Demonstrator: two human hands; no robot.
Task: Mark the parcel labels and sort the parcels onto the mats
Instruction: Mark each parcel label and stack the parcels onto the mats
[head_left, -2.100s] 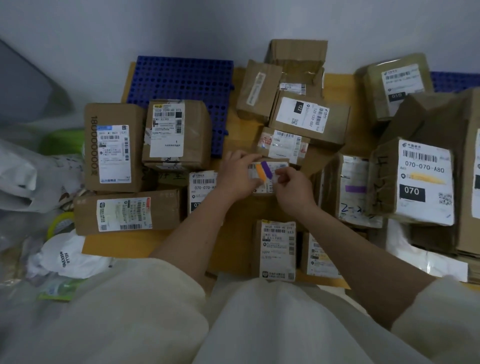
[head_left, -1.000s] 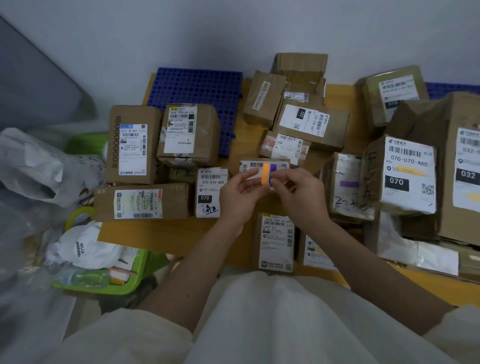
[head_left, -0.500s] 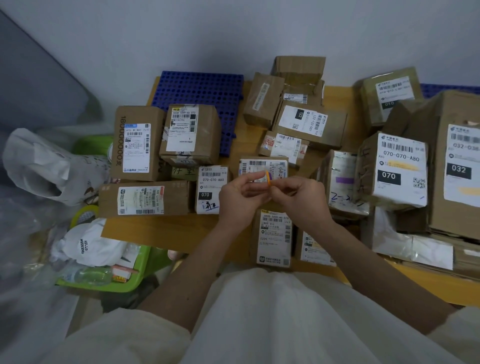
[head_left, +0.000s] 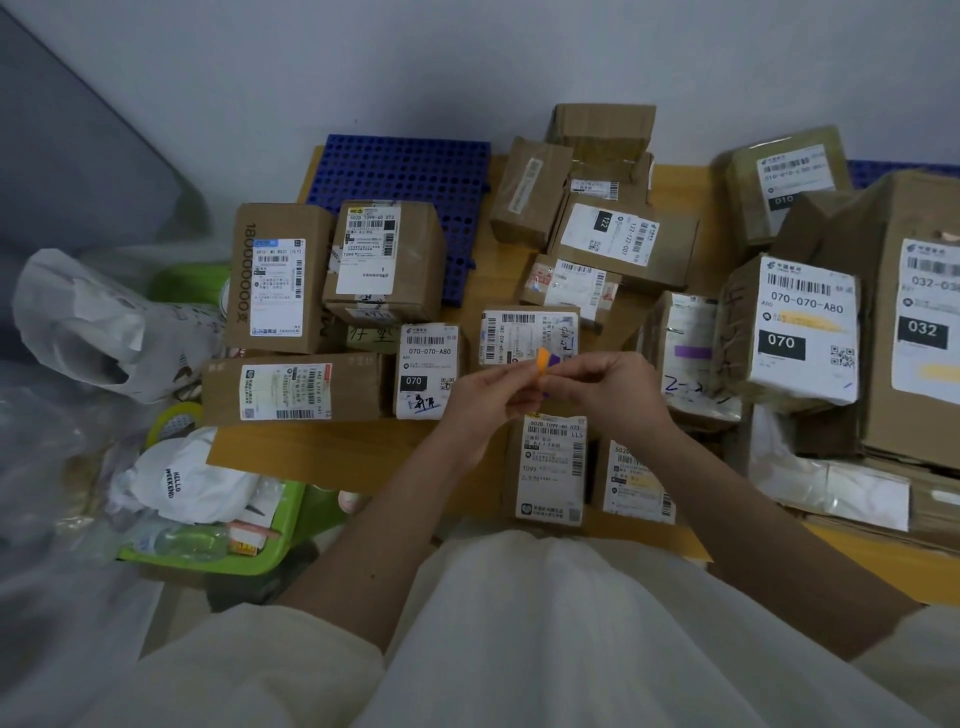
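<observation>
Both my hands meet above the middle of the wooden table (head_left: 332, 447). My left hand (head_left: 485, 397) pinches a short orange marker (head_left: 543, 361) at its fingertips. My right hand (head_left: 610, 395) grips a purple marker (head_left: 555, 358) right beside the orange one; most of it is hidden in the fingers. Just behind the markers lies a small labelled parcel (head_left: 530, 332). A blue perforated mat (head_left: 405, 171) lies at the back left with a brown parcel (head_left: 384, 260) on its front edge. The corner of a second blue mat (head_left: 872, 174) shows at the back right.
Several labelled cardboard parcels crowd the table, with a tall stack (head_left: 810, 332) on the right. Two small parcels (head_left: 553, 467) lie at the near edge under my wrists. A green basket (head_left: 244, 556) of clutter and white plastic bags (head_left: 83, 322) stand left of the table.
My hands lifted the two markers off the small parcel's label and drew them towards me. The markers turned in my fingertips, and the view shifted a little.
</observation>
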